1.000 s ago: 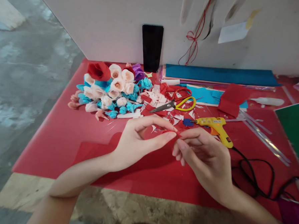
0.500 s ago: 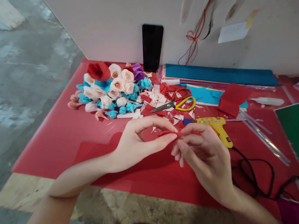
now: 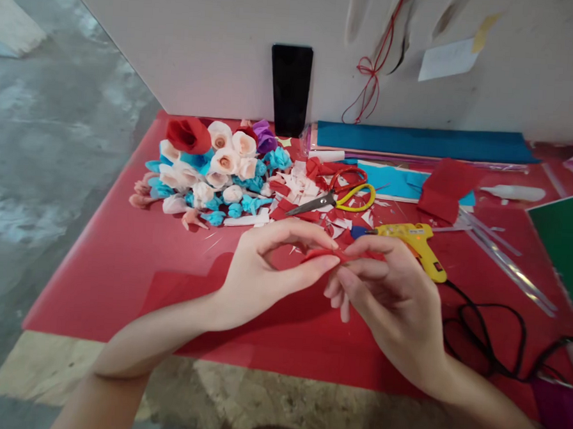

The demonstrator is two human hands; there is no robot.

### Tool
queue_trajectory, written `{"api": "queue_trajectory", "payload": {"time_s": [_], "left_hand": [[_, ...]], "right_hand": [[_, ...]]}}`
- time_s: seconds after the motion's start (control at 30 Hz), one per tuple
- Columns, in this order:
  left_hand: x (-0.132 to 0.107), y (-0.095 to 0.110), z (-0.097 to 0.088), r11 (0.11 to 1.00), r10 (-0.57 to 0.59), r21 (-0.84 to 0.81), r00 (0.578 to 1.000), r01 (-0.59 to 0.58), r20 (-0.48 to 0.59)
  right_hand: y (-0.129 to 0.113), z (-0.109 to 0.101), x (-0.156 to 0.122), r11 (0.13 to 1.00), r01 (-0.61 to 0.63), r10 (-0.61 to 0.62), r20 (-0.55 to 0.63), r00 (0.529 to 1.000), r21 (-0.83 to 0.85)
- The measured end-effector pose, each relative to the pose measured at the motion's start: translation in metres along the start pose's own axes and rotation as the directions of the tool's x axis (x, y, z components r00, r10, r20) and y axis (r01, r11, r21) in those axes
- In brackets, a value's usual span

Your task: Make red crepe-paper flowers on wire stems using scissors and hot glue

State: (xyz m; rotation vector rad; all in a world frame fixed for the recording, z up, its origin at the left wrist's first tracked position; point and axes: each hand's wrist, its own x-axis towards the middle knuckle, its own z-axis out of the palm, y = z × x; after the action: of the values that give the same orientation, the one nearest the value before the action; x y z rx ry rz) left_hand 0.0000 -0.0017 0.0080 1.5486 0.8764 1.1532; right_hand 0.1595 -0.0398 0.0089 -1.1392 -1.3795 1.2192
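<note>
Between my two hands is a small piece of red crepe paper (image 3: 319,253), held just above the red tabletop. My left hand (image 3: 268,274) pinches it between thumb and fingertips. From the other side, the thumb and forefinger of my right hand (image 3: 392,297) close on its edge, with the other fingers curled below. Much of the paper is hidden behind my fingers. Just beyond the hands lie scissors (image 3: 332,201) with one red and one yellow handle, on scattered paper scraps (image 3: 298,183). A yellow glue gun (image 3: 410,237) rests behind my right hand.
Paper flowers (image 3: 224,162) in several colours are heaped at the back left. A black phone (image 3: 290,90) leans on the pale wall. Blue paper (image 3: 415,142), a red paper piece (image 3: 446,191), a white bottle (image 3: 513,192) and clear glue sticks (image 3: 509,264) lie rightward; a black cord (image 3: 482,327) curls near my right wrist.
Both hands stay almost in place on the red paper. My right fingers have shifted slightly left along it, and a little more red shows above them.
</note>
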Motion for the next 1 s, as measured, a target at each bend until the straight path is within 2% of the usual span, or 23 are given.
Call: {"api": "queue_trajectory", "payload": {"time_s": [0.33, 0.53, 1.0], "left_hand": [[0.0003, -0.0001, 0.0, 0.999, 0.009, -0.031, 1.0, -0.01, -0.021], [0.0012, 0.0005, -0.0014, 1.0, 0.025, 0.007, 1.0, -0.025, -0.009], [0.0019, 0.0034, -0.002, 0.999, -0.041, 0.023, 0.999, 0.041, -0.011]], "right_hand": [[0.0017, -0.0014, -0.0019, 0.999, -0.014, 0.014, 0.013, 1.0, -0.042], [-0.0002, -0.001, -0.0009, 0.999, -0.036, 0.037, 0.046, 0.998, -0.017], [-0.0011, -0.0019, -0.0002, 0.999, -0.046, 0.044, 0.078, 0.996, 0.028]]}}
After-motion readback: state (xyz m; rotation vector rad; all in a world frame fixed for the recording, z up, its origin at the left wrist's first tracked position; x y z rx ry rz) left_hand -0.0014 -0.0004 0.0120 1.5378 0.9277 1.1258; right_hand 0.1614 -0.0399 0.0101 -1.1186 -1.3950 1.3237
